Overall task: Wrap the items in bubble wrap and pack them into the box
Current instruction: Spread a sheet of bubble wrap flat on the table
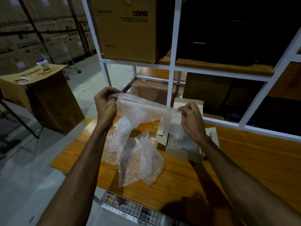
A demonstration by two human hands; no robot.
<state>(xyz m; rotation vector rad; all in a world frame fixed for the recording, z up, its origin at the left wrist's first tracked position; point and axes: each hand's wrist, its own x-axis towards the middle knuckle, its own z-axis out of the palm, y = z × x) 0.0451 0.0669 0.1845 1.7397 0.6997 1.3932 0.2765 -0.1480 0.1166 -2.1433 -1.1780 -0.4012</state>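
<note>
Both hands hold one sheet of bubble wrap [138,128] up above the wooden table [244,160]: the left hand [105,105] grips a bunched corner, the right hand [190,118] pinches the opposite edge between thumb and fingertips. Its loose end trails onto the table, left of the open small box [184,154]. Something wrapped seems already inside that box, though I cannot tell what. More wrapping likely remains. Forearms reach forward, wrists raised, the sheet stretched between them.
</note>
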